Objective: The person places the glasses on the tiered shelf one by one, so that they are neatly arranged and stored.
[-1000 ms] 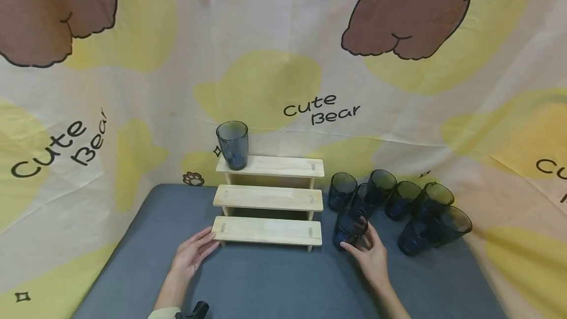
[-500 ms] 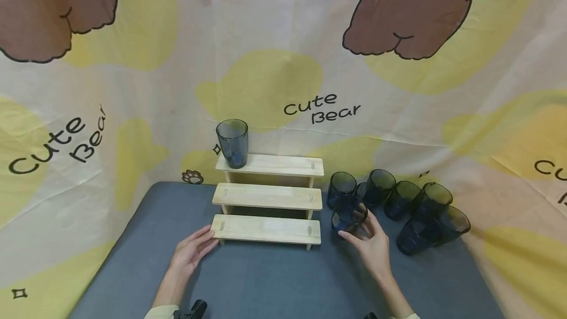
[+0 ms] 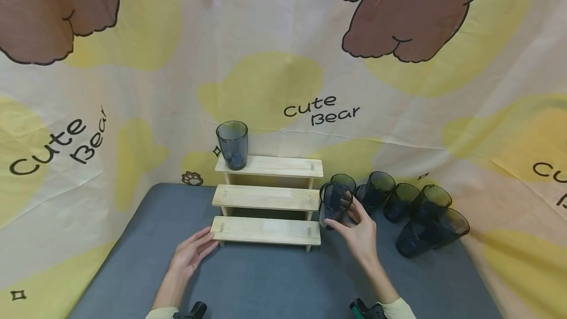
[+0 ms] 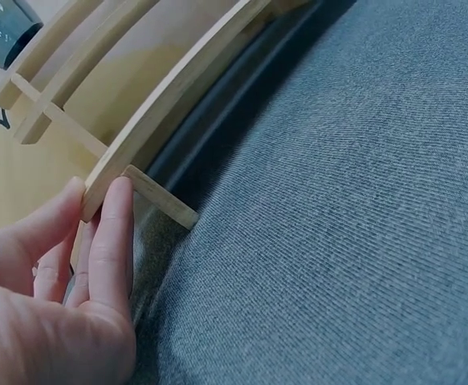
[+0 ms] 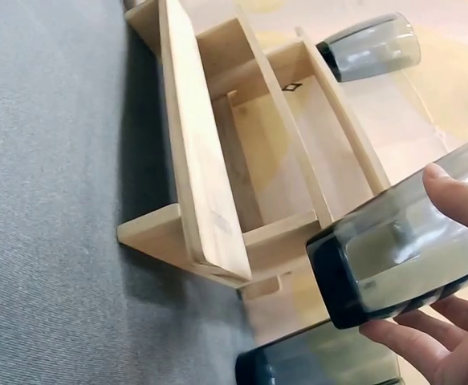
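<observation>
A three-step wooden shelf (image 3: 266, 230) stands on the grey cloth. My left hand (image 3: 191, 255) holds the left end of its lowest board; in the left wrist view the thumb (image 4: 53, 220) lies on one side of the board and the fingers on the other. My right hand (image 3: 359, 233) grips a dark blue drinking glass (image 5: 402, 249), upright and lifted off the cloth beside the shelf's right end. Another glass (image 3: 233, 146) stands upright on the left of the top board. Behind the held glass, one more glass (image 3: 344, 181) is partly hidden.
Several more blue glasses (image 3: 400, 202) stand close together on the right of the grey cloth (image 3: 274, 279), some overlapping in view. A printed fabric backdrop (image 3: 266, 87) rises right behind the shelf and along the sides.
My right hand has raised the glass off the cloth and moved it left toward the shelf. The left hand has stayed at the shelf's end.
</observation>
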A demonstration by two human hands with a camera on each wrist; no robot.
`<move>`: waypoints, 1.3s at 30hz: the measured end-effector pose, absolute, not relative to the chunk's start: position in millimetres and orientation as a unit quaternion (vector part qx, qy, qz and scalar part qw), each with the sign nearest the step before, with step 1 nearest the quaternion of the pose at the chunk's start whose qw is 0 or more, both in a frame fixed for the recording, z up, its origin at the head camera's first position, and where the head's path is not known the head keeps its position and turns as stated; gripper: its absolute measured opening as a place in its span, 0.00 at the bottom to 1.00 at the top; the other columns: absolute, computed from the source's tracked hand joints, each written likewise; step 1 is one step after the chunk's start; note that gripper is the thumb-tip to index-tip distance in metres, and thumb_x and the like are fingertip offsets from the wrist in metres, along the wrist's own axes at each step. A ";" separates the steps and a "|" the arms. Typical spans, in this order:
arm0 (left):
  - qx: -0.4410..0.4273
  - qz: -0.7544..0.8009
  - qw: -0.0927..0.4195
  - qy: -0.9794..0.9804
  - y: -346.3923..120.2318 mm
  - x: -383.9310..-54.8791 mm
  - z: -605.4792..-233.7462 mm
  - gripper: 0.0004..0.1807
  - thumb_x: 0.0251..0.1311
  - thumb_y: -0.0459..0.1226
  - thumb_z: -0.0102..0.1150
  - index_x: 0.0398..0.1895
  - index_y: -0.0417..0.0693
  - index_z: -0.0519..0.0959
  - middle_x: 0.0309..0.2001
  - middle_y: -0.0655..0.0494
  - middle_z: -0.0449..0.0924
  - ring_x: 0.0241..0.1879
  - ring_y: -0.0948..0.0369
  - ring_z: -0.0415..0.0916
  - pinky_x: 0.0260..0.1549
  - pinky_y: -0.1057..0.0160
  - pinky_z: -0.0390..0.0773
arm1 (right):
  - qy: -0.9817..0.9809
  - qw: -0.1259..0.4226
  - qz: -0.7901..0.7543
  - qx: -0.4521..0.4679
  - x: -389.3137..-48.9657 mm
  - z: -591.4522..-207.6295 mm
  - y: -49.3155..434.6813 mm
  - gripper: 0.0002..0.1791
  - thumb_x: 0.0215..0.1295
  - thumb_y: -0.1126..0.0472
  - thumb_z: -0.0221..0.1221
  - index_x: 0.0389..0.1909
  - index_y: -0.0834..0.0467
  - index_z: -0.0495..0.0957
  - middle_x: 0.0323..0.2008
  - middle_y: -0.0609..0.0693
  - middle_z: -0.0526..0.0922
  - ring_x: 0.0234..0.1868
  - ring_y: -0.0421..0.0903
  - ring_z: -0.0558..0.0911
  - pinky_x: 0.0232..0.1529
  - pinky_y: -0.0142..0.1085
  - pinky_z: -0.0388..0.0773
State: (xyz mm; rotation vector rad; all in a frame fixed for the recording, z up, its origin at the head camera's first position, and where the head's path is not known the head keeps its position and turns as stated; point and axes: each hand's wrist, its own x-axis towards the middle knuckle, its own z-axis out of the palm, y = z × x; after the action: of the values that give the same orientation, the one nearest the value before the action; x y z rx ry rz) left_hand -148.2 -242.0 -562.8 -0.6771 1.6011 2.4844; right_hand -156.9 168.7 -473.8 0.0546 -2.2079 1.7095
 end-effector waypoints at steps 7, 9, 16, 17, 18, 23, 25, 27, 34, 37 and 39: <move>-0.230 0.817 0.049 0.526 -241.5 -148.1 -562.9 0.13 0.61 0.27 0.63 0.47 0.48 0.82 0.40 0.56 0.83 0.41 0.59 0.85 0.53 0.58 0.82 | -0.789 0.163 0.592 0.022 -147.4 -439.0 163.7 0.44 0.47 0.72 0.74 0.68 0.61 0.68 0.55 0.65 0.79 0.55 0.62 0.79 0.51 0.55 0.81; -0.229 0.814 0.050 0.531 -242.2 -147.4 -563.0 0.18 0.61 0.27 0.63 0.54 0.44 0.79 0.41 0.56 0.83 0.41 0.60 0.84 0.53 0.58 0.82 | -0.789 0.160 0.592 0.024 -149.3 -434.9 164.5 0.45 0.48 0.72 0.73 0.69 0.60 0.67 0.56 0.65 0.78 0.55 0.61 0.79 0.52 0.55 0.81; -0.235 0.814 0.049 0.529 -243.8 -145.4 -564.0 0.18 0.61 0.27 0.63 0.54 0.45 0.79 0.40 0.57 0.84 0.40 0.60 0.85 0.52 0.59 0.83 | -0.778 0.157 0.607 0.035 -173.7 -447.4 170.8 0.47 0.46 0.65 0.76 0.69 0.46 0.68 0.56 0.57 0.80 0.55 0.54 0.80 0.52 0.47 0.83; -0.234 0.815 0.049 0.528 -244.1 -145.5 -564.1 0.16 0.61 0.27 0.63 0.52 0.46 0.80 0.40 0.57 0.84 0.40 0.60 0.85 0.52 0.59 0.83 | -0.778 0.161 0.606 0.042 -176.5 -447.4 170.2 0.47 0.46 0.64 0.77 0.69 0.45 0.68 0.56 0.56 0.80 0.55 0.53 0.80 0.51 0.48 0.84; -0.231 0.815 0.049 0.529 -244.0 -145.4 -563.8 0.15 0.61 0.27 0.63 0.51 0.46 0.80 0.40 0.57 0.84 0.41 0.60 0.85 0.52 0.59 0.83 | -0.776 0.165 0.607 0.047 -178.9 -446.6 169.3 0.47 0.46 0.64 0.77 0.69 0.45 0.69 0.56 0.56 0.80 0.54 0.53 0.80 0.50 0.48 0.84; -0.218 0.819 0.055 0.528 -242.8 -146.2 -563.0 0.20 0.62 0.27 0.63 0.58 0.41 0.77 0.41 0.57 0.83 0.41 0.59 0.84 0.53 0.58 0.82 | -0.773 0.165 0.610 0.057 -188.5 -432.0 160.6 0.46 0.46 0.64 0.77 0.69 0.47 0.69 0.58 0.56 0.79 0.56 0.53 0.80 0.50 0.47 0.84; -0.222 0.820 0.051 0.524 -242.2 -146.2 -562.8 0.19 0.62 0.27 0.62 0.57 0.41 0.78 0.40 0.57 0.83 0.40 0.59 0.85 0.52 0.58 0.83 | -0.774 0.157 0.610 0.059 -192.6 -424.4 155.0 0.46 0.46 0.64 0.77 0.69 0.48 0.69 0.59 0.56 0.78 0.58 0.53 0.79 0.52 0.46 0.84; -0.224 0.820 0.048 0.524 -242.3 -146.0 -563.0 0.17 0.62 0.26 0.62 0.54 0.44 0.79 0.40 0.57 0.83 0.40 0.59 0.85 0.52 0.58 0.83 | -0.774 0.149 0.612 0.064 -196.7 -417.5 149.0 0.46 0.47 0.64 0.77 0.70 0.49 0.68 0.60 0.57 0.77 0.60 0.55 0.77 0.54 0.49 0.82; -0.219 0.819 0.052 0.527 -240.5 -146.7 -563.0 0.22 0.62 0.27 0.63 0.59 0.39 0.76 0.41 0.56 0.83 0.41 0.59 0.84 0.52 0.58 0.82 | -0.769 0.145 0.616 0.087 -205.9 -404.5 132.5 0.47 0.47 0.70 0.75 0.70 0.55 0.66 0.63 0.61 0.73 0.63 0.58 0.74 0.56 0.50 0.81; -0.224 0.817 0.050 0.528 -240.3 -147.4 -563.9 0.27 0.62 0.28 0.63 0.64 0.35 0.70 0.41 0.56 0.83 0.41 0.60 0.84 0.52 0.59 0.82 | -0.764 0.145 0.620 0.101 -209.2 -401.0 126.2 0.47 0.47 0.68 0.75 0.70 0.53 0.67 0.62 0.59 0.75 0.62 0.56 0.75 0.56 0.47 0.82; -0.224 0.818 0.051 0.527 -240.9 -147.6 -565.0 0.28 0.62 0.28 0.63 0.65 0.34 0.69 0.42 0.55 0.83 0.42 0.60 0.84 0.53 0.59 0.82 | -0.763 0.147 0.621 0.107 -212.0 -399.2 122.3 0.46 0.47 0.67 0.76 0.70 0.51 0.68 0.61 0.57 0.76 0.61 0.55 0.76 0.55 0.45 0.82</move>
State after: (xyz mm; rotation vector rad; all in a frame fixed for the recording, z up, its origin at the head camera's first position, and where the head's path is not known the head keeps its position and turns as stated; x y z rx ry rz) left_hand -147.6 -240.9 -565.0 -0.6831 1.6047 2.4885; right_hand -212.0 122.3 -399.2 0.3083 -2.1958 1.7861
